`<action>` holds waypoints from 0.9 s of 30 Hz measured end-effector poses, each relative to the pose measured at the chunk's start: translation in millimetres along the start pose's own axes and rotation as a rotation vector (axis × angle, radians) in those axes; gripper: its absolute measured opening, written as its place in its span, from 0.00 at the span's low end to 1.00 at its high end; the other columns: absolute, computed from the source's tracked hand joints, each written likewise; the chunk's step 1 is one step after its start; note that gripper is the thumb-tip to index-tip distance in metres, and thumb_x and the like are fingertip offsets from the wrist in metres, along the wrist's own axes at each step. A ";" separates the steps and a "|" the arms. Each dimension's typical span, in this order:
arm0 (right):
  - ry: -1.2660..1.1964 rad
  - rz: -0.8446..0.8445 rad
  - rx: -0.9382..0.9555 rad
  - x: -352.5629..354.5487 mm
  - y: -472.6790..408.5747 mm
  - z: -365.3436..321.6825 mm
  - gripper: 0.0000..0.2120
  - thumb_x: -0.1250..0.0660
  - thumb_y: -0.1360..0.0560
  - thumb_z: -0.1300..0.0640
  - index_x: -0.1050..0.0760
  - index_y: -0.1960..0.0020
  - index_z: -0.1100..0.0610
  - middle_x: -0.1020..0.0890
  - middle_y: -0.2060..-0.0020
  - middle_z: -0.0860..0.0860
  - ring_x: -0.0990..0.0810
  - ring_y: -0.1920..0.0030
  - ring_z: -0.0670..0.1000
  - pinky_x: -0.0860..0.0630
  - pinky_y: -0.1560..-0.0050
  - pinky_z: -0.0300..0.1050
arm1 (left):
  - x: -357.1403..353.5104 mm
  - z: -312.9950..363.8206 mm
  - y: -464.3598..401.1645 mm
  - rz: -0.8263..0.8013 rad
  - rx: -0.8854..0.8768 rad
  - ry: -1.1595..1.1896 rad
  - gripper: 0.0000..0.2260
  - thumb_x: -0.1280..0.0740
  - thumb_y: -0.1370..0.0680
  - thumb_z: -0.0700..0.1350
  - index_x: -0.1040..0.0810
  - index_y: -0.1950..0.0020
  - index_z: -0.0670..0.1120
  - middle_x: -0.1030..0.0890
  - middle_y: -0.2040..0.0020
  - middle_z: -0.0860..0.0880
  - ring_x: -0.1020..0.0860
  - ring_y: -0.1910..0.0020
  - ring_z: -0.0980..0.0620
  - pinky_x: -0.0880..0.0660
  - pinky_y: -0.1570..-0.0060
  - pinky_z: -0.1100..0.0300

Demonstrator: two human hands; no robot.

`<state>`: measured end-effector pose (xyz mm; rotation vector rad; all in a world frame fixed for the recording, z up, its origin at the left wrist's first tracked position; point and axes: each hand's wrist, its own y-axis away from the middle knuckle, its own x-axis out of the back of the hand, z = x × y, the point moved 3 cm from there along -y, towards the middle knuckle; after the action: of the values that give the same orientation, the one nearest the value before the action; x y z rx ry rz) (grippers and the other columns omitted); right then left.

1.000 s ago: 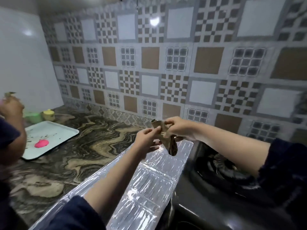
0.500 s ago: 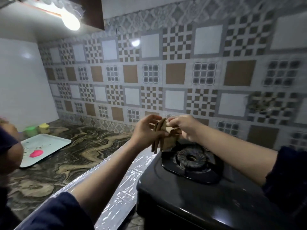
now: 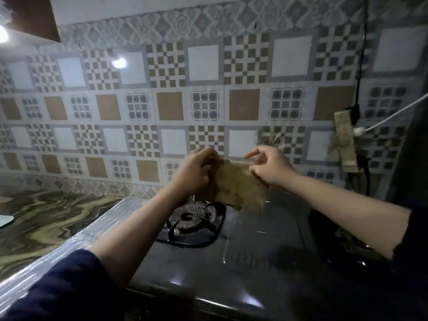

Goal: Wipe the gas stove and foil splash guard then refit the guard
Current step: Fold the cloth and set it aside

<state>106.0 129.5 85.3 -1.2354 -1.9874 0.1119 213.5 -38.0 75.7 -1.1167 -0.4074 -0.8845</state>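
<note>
Holding the cloth [image 3: 240,185] spread between both hands, you have it in the air at the centre of the frame, above the far edge of the gas stove [image 3: 254,258]. Your left hand [image 3: 193,173] grips its left edge with curled fingers, and your right hand [image 3: 269,166] pinches the upper right corner. The cloth looks stained, so fold it to a cleaner face before you wipe. The burner [image 3: 187,216] sits just below your left hand; work the flat black top around it first, then the ring. The foil splash guard [image 3: 46,262] lies flat on the worktop [image 3: 46,214] at the lower left, against the stove's left side. Wipe it with light strokes, since foil probably creases easily, and stand it back up only once both are clean.
</note>
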 end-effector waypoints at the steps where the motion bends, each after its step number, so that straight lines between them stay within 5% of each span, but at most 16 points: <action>1: 0.099 0.005 0.101 11.6 1.9 5.9 0.10 0.35 0.28 0.66 0.22 0.50 0.55 0.21 0.62 0.53 0.24 0.61 0.49 0.26 0.60 0.42 | -7.2 7.7 -7.1 0.005 -0.056 -0.099 0.12 0.39 0.22 0.36 0.25 0.45 0.52 0.26 0.44 0.49 0.25 0.47 0.50 0.22 0.51 0.57; 4: 0.387 0.015 0.374 35.3 3.8 24.3 0.11 0.37 0.25 0.67 0.20 0.46 0.59 0.20 0.53 0.58 0.22 0.55 0.51 0.23 0.51 0.46 | -31.2 28.2 -26.1 -0.034 -0.214 -0.347 0.17 0.34 0.23 0.42 0.25 0.35 0.52 0.29 0.38 0.48 0.25 0.46 0.48 0.22 0.49 0.54; 8: 0.689 0.036 0.485 53.2 -7.4 55.9 0.14 0.42 0.21 0.61 0.24 0.38 0.59 0.26 0.48 0.58 0.24 0.56 0.57 0.26 0.59 0.48 | -68.4 32.6 -56.7 -0.144 -0.291 -0.589 0.29 0.33 0.23 0.47 0.39 0.25 0.58 0.34 0.35 0.47 0.26 0.45 0.47 0.21 0.52 0.52; 11: 0.893 0.034 0.581 62.1 -18.1 77.6 0.14 0.45 0.20 0.55 0.23 0.47 0.62 0.25 0.50 0.57 0.25 0.62 0.54 0.28 0.69 0.44 | -98.0 28.6 -81.7 -0.204 -0.338 -0.692 0.32 0.35 0.22 0.47 0.47 0.22 0.57 0.36 0.35 0.45 0.27 0.45 0.46 0.23 0.54 0.54; 15: 1.103 0.094 0.735 66.5 -54.5 120.7 0.07 0.34 0.24 0.58 0.20 0.53 0.61 0.21 0.55 0.56 0.22 0.66 0.51 0.26 0.75 0.38 | -146.2 10.2 -123.4 -0.245 -0.347 -0.729 0.35 0.34 0.22 0.47 0.50 0.21 0.56 0.37 0.35 0.45 0.28 0.43 0.47 0.24 0.53 0.56; 27: 1.240 0.121 0.670 36.9 -161.8 184.0 0.15 0.23 0.37 0.62 0.17 0.52 0.59 0.18 0.54 0.56 0.21 0.67 0.53 0.30 0.78 0.39 | -216.3 -37.3 -214.4 -0.257 -0.222 -0.757 0.35 0.33 0.22 0.47 0.50 0.21 0.49 0.36 0.34 0.41 0.28 0.40 0.43 0.24 0.43 0.50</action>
<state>-139.4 130.9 50.8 -0.6616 -0.6904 0.0390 -90.7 -17.7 41.2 -1.6189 -1.1143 -0.7103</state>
